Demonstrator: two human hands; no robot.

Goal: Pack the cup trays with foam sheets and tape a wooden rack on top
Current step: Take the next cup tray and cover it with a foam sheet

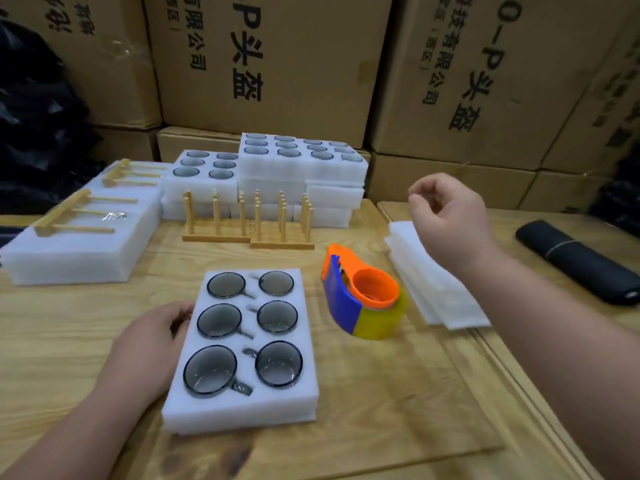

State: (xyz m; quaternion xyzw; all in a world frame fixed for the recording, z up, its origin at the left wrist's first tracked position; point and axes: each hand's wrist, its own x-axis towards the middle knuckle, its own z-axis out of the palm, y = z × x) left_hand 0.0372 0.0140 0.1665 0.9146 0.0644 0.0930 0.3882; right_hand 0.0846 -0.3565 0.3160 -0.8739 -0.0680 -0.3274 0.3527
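Note:
A white foam cup tray [308, 341] holding several grey glass cups lies on the wooden table in front of me. My left hand [149, 344] rests against the tray's left edge, fingers touching the foam. My right hand [446, 216] hovers above a stack of thin foam sheets [436, 289] at the right, fingers loosely curled and holding nothing. An orange, blue and yellow tape dispenser [363, 296] stands between the tray and the sheets. Two wooden racks [249, 220] with upright pegs stand behind the tray.
Stacked foam cup trays [304, 168] sit at the back. At the left, packed foam blocks [83, 244] carry wooden racks taped on top. A black rolled item [578, 265] lies far right. Cardboard boxes [277, 60] wall the back.

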